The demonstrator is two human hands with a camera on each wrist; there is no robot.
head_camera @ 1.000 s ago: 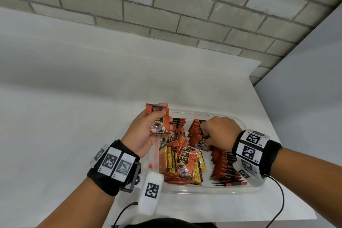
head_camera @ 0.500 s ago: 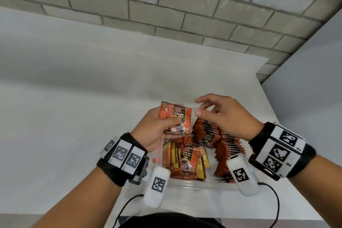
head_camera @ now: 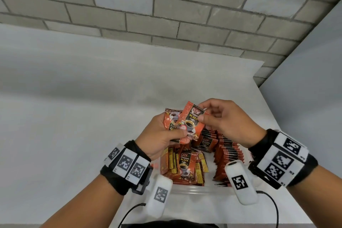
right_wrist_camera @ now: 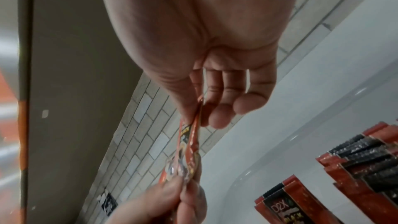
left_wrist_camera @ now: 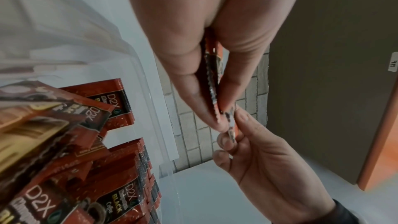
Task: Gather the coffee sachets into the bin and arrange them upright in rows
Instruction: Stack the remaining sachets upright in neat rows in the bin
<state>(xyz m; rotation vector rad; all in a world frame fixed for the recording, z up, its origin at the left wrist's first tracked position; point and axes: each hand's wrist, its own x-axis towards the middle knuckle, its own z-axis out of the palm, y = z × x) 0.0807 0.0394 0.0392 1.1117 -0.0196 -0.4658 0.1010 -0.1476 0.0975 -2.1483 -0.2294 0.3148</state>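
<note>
Together, hands (head_camera: 194,127) pinching sachets (head_camera: 190,122)

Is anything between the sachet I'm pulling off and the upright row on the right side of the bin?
Nothing visible. The right hand pinches the front sachet above the bin; the upright row lies open below it, with only the hand itself overhead.
</note>
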